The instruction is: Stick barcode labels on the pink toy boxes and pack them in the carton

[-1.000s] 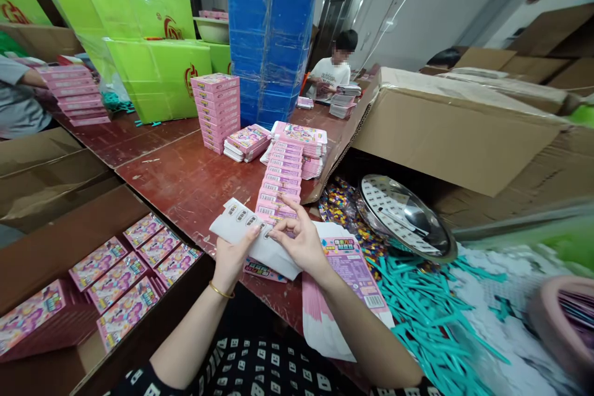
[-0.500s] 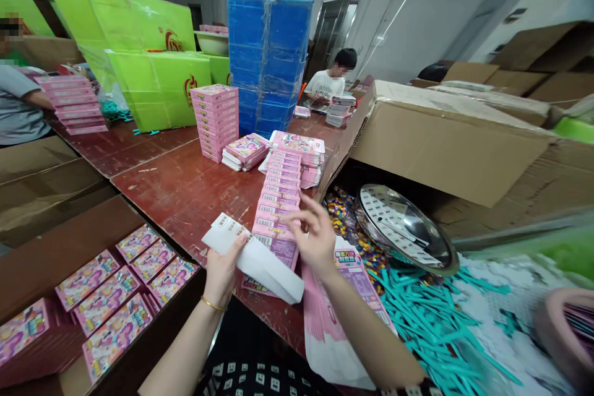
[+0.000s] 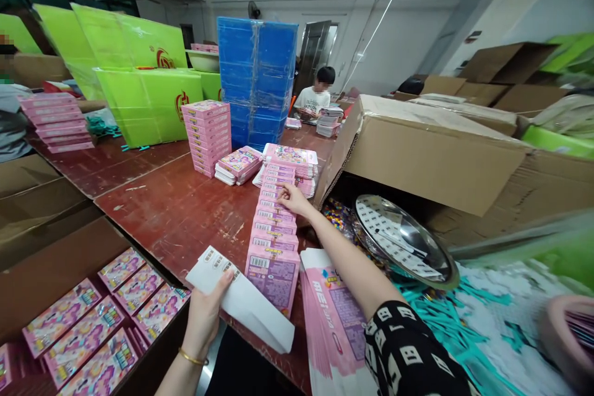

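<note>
My left hand point(image 3: 207, 315) grips a white sheet of small labels point(image 3: 245, 300), thumb on top near several brown-printed marks. The sheet is held above the table's front edge. My right hand point(image 3: 293, 199) reaches forward to a row of overlapping pink cartons point(image 3: 271, 278), whose barcoded ends show in steps. Thumb and forefinger are pinched together at a carton near the far part of the row. Whatever is between those fingertips is too small to make out. Beneath my right forearm lies a fanned stack of flat pink-and-white cartons point(image 3: 327, 322).
Stacked pink boxes point(image 3: 207, 136) stand on the red table point(image 3: 153, 210), before blue bins point(image 3: 257, 80). An open carton of pink boxes point(image 3: 83, 334) is at lower left. A cardboard box point(image 3: 431, 148), metal tray point(image 3: 399, 238) and turquoise strips point(image 3: 445, 322) lie right. Two people sit farther back.
My right hand has moved forward along the carton row, and its fingers have closed to a pinch. My left hand still holds the label sheet. The view has tilted upward.
</note>
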Tool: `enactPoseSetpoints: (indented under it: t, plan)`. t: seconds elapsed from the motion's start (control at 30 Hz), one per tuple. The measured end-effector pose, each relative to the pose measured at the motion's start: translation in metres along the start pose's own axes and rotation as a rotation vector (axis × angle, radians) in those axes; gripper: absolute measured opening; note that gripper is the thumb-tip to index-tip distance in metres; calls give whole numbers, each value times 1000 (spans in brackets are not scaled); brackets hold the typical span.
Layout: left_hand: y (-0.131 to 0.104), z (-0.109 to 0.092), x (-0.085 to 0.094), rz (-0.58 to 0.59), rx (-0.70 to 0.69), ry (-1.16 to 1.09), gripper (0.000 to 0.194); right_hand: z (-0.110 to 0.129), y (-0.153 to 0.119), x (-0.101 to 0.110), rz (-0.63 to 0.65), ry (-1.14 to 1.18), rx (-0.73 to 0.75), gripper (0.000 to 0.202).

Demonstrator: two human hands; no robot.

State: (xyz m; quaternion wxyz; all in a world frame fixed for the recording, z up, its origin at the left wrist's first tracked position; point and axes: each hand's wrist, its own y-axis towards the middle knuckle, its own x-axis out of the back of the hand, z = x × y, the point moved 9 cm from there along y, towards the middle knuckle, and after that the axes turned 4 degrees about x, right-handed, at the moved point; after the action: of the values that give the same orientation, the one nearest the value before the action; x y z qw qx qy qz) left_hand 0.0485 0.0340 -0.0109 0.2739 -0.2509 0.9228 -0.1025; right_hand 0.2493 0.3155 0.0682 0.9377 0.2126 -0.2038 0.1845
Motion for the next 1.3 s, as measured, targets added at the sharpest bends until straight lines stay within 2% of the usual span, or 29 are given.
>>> enactPoseSetpoints:
  t: [0.07,0.17,0.3,0.33,0.5,0.6,0.7,0.8,0.9,0.97,1.03,1.07,1.13,1.17,1.23,1.3]
  plan:
    - [1,1,-2,7,5,5,60,-4,3,1,-6,-40,5,52]
    - [4,2,-2,-12,9,6,61,-9,10,14,-79,-113,12,45]
    - [7,4,-3,-22,10,5,62,-23,23,27,-111,-202,-41,6]
    - [7,4,-4,-18,13,6,62,-26,26,28,-97,-220,-57,4]
    - [10,5,-6,-11,13,13,60,-36,37,19,3,-276,-113,20]
    - [11,4,-5,-12,6,16,61,-37,40,15,14,-288,-127,20]
    - [11,5,-5,-20,13,7,62,-30,42,21,-37,-278,-108,17]
    - [10,4,-5,-27,19,1,61,-9,37,35,-156,-251,-64,21]
    - [8,2,-10,-18,20,4,59,26,10,40,-275,-205,-16,24]
    - [5,0,-18,-10,10,-4,56,53,-22,25,-268,-161,9,21]
    - [-1,-2,-27,-4,-6,-24,53,79,-61,-8,-116,-75,15,22]
    - [-3,-2,-33,1,-14,-34,51,90,-83,-29,12,-9,1,23]
    - [-8,-2,-42,19,-26,-39,47,106,-125,-66,267,140,-104,30]
    - [-10,-3,-46,33,-33,-29,46,111,-142,-75,337,182,-162,32]
    - [-12,-9,-50,64,-57,1,45,117,-162,-75,348,176,-236,28]
    - [-11,-23,-53,113,-102,24,52,125,-166,-60,287,83,-209,23]
